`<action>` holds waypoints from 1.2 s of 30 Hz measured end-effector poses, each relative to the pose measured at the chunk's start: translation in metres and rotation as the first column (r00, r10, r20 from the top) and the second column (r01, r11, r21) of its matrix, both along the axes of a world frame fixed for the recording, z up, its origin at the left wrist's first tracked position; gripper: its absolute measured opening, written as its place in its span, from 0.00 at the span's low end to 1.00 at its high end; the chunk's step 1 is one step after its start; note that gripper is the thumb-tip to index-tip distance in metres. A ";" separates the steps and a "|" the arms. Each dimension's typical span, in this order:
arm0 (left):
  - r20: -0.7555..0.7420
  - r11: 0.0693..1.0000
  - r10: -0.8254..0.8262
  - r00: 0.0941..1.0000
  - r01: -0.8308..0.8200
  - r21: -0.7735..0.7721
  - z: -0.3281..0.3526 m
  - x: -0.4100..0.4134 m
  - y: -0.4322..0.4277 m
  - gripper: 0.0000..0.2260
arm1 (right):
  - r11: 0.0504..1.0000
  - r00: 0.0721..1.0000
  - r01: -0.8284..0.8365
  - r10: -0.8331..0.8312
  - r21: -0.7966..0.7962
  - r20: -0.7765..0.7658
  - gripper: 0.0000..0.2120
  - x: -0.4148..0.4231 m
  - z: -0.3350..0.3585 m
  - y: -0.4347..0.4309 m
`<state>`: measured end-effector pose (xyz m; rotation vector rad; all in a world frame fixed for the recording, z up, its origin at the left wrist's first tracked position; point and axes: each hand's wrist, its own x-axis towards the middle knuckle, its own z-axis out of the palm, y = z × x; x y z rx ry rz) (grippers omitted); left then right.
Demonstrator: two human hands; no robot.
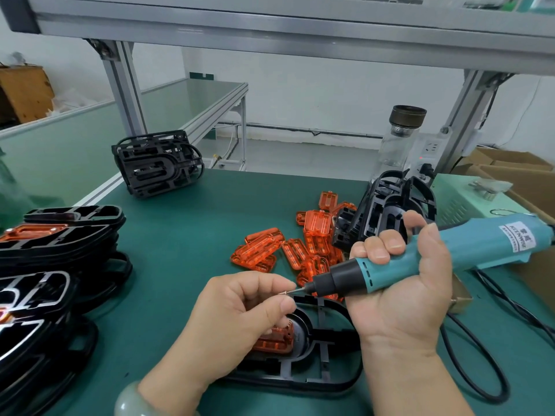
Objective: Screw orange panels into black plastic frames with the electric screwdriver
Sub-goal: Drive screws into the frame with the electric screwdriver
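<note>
Black frame (327,382) lies flat, one orange panel (276,340) seated in its left end. Above the frame, my left hand (246,313) pinches a small screw (283,293) between thumb and forefinger at the bit tip of the electric screwdriver (420,259); my right hand (399,283) is wrapped fully round its teal body. Loose orange panels (300,244) heaped just behind the frame.

Left grip (240,313) pinches screw (283,293); right grip (402,292) wraps screwdriver (468,244).

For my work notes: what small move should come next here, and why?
Probably tilt the screwdriver down and bring the screw, which the left hand pinches at its bit, to the panel lying in the frame just below.
</note>
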<state>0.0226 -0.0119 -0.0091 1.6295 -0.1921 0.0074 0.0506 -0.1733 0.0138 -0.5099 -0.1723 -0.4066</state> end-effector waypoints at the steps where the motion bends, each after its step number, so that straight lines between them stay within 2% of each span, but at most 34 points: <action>1: 0.000 1.000 -0.013 1.000 0.013 -0.010 0.000 0.000 0.001 0.09 | 1.000 1.000 0.003 -0.003 0.003 -0.003 0.09 0.000 0.000 -0.001; 3: 0.026 1.000 -0.009 1.000 0.008 0.010 -0.002 0.001 0.004 0.11 | 1.000 1.000 0.005 -0.005 0.003 -0.003 0.09 0.001 -0.001 -0.002; 5: 0.114 0.985 0.047 0.992 -0.066 0.163 -0.004 0.005 0.012 0.12 | 1.000 1.000 0.002 -0.002 -0.002 0.000 0.09 0.001 -0.001 -0.005; 7: 0.196 0.911 0.035 0.980 -0.112 0.398 -0.004 0.009 0.023 0.12 | 1.000 1.000 -0.001 0.001 -0.007 -0.006 0.09 0.002 -0.001 -0.007; 9: 0.186 0.814 -0.067 0.980 -0.055 0.579 -0.005 0.010 0.030 0.10 | 1.000 1.000 0.006 -0.007 -0.026 -0.029 0.08 0.003 -0.002 -0.009; 13: 0.108 0.676 -0.196 0.975 0.054 0.735 -0.008 0.010 0.032 0.07 | 0.995 0.995 0.049 -0.057 -0.088 -0.088 0.08 0.005 -0.002 -0.013; 19: 0.117 0.568 -0.212 0.970 0.024 0.823 -0.011 0.009 0.021 0.07 | 0.990 0.988 0.048 -0.067 -0.134 -0.142 0.08 0.007 -0.004 -0.016; 23: 0.079 0.581 -0.209 0.975 0.059 0.812 -0.011 0.007 0.020 0.07 | 0.978 0.983 0.033 -0.069 -0.206 -0.169 0.12 0.007 -0.004 -0.015; 28: 0.100 0.527 -0.225 0.969 0.035 0.849 -0.016 0.004 0.013 0.07 | 0.958 0.983 0.006 -0.058 -0.286 -0.173 0.01 0.008 -0.006 -0.014; 33: 0.099 0.538 -0.227 0.969 0.040 0.842 -0.016 0.006 0.013 0.07 | 0.940 0.980 -0.049 -0.020 -0.338 -0.198 0.05 0.008 -0.004 -0.013; 36: 0.113 0.550 -0.219 0.969 0.027 0.835 -0.018 0.007 0.013 0.07 | 0.930 0.982 -0.048 -0.024 -0.365 -0.189 0.04 0.007 -0.004 -0.011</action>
